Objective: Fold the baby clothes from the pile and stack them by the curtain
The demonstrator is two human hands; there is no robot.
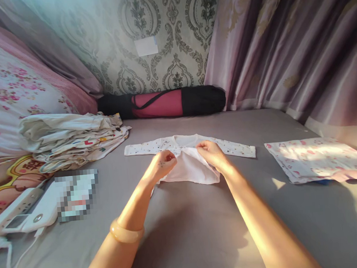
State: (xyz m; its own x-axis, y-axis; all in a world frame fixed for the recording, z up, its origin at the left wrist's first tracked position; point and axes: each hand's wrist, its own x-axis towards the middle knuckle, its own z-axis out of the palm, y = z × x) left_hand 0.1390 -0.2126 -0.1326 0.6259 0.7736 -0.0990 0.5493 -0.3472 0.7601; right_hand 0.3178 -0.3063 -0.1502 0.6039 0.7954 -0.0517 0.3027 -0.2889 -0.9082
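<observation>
A small white long-sleeved shirt [190, 170] with a tiny dark print lies on the grey bed sheet, sleeves spread to both sides and neckline toward the wall. Its lower part is turned up, showing the plain white inside. My left hand [163, 165] pinches the raised cloth on its left side, fingers closed. On the other side my right hand [210, 153] grips the same cloth between thumb and fingers, near the chest of the shirt. A pale bangle [126, 231] circles my left forearm.
A pile of folded clothes [72, 137] sits at left, with a white power bank [49, 208], a power strip [22, 206] and cables [23, 254] in front. Folded printed cloth [321, 158] lies at right. A black and red long bag [163, 104] rests against the wall.
</observation>
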